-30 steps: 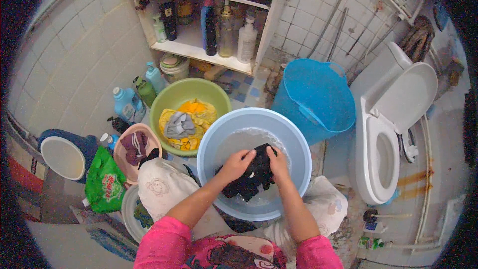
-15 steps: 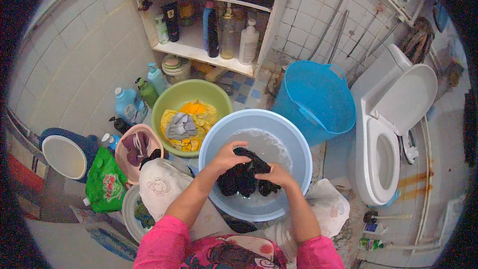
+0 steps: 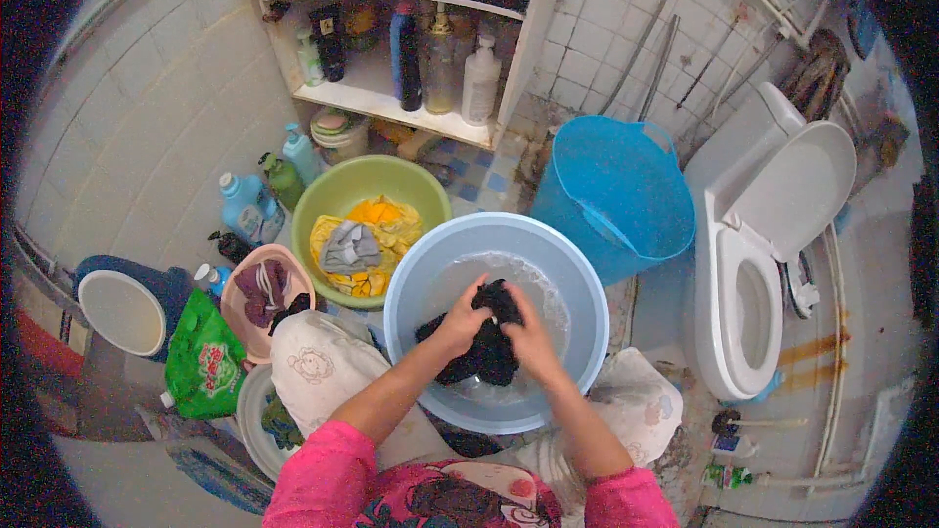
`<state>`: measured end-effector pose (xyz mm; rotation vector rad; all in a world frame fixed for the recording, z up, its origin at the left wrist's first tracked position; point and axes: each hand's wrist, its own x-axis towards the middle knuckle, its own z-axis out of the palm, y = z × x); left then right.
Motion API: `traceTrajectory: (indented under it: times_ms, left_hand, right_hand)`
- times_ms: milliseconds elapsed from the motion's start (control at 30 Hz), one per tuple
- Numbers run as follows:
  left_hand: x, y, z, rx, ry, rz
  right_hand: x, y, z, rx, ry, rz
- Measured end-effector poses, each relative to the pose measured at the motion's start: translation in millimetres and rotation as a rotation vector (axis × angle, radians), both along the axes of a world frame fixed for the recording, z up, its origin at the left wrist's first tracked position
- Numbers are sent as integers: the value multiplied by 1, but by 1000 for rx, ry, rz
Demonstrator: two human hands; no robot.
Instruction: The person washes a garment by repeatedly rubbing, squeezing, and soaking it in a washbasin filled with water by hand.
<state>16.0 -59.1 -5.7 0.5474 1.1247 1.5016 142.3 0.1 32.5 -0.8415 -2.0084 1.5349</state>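
A wet black garment (image 3: 479, 364) lies partly in soapy water in a light blue basin (image 3: 411, 264), between my knees. My left hand (image 3: 464, 321) grips it from the left, near the middle of the basin. From the right, my right hand (image 3: 528, 334) holds the same cloth, and a bunched part of it rises between the two hands. The lower part of the garment hangs into the water. What kind of garment it is cannot be made out.
A green basin (image 3: 425, 181) with yellow and grey clothes stands behind left, a pink basin (image 3: 235, 318) with dark cloth nearer. A blue tub (image 3: 626, 191) and a toilet (image 3: 748, 332) are at the right. Bottles (image 3: 249, 210) line the left wall below a shelf (image 3: 377, 103).
My hands have come closer together, the right one moving left and both now bunching the black cloth between them. The cloth's right end has been drawn in toward the middle.
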Motion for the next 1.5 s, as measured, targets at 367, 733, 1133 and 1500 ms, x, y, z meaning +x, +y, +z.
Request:
traceTrajectory:
  times_ms: [367,733,1133,1500]
  left_hand:
    - [7,1,-27,-158,-54,153]
    - [35,-6,20,-137,-9,-273]
    - [20,-18,41,-69,557,-445]
    - [10,-7,49,70,1163,-120]
  right_hand:
    - [-13,-1,-25,-35,-118,-136]
    - [20,46,-68,-328,-85,-155]
    - [3,31,-46,-535,88,-279]
    - [6,44,-32,-282,-68,-212]
